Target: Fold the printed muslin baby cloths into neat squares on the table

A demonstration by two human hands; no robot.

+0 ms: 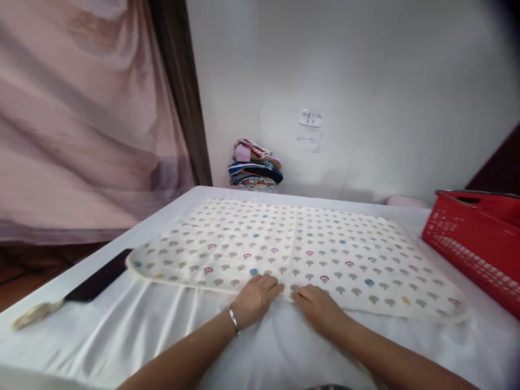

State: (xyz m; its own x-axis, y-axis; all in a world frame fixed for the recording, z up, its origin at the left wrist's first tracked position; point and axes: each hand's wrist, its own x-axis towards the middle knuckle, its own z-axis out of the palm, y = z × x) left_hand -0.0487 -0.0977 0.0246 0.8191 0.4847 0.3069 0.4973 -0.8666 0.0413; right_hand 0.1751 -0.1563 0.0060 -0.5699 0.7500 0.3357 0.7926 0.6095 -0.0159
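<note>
I see the blanket [298,254] spread flat, faint crease [293,235] remaining. Left hand [257,298] and right hand [319,307] touch its near edge; can't tell if gripping.

A wrinkled white cloth [130,325] covers the counter [158,223]. On it a mushroom-print sheet [300,238] lies spread flat, between a dark flat piece [99,277] with a pale tufted end [38,314] at left and a red basket [475,244] at right.

Left hand [258,298] bare; at its wrist, a narrow, shiny, silver-coloured bracelet [233,320]. Right hand [319,306] and both forearms [184,349] likewise bare where visible. Dark patch [328,387] between forearms, paler marks; whether clothing, cannot tell.
</note>
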